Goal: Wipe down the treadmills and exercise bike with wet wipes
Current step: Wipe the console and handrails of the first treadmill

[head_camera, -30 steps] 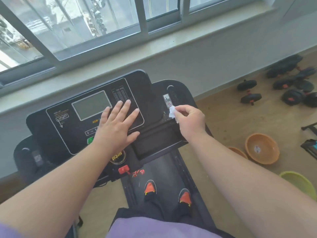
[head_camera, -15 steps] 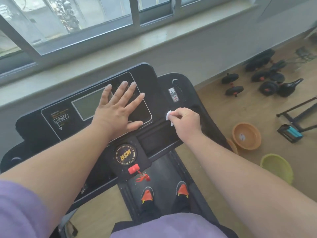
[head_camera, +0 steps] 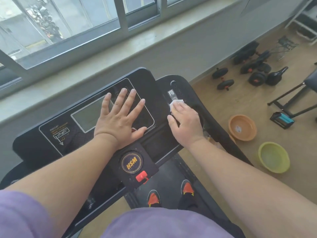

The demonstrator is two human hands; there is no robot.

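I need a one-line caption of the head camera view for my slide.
Right hand presses a wet wipe on the treadmill console while the left hand rests flat beside it.

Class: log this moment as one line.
left hand flat on console | right hand presses wipe on right side panel | wiping underway

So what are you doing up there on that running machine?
A person stands on a treadmill and is cleaning its console. The right hand presses a white wet wipe onto the right side of the console, by a small sticker. The left hand lies flat, fingers spread, on the display panel. An orange bowl and a green bowl sit on the floor nearby.
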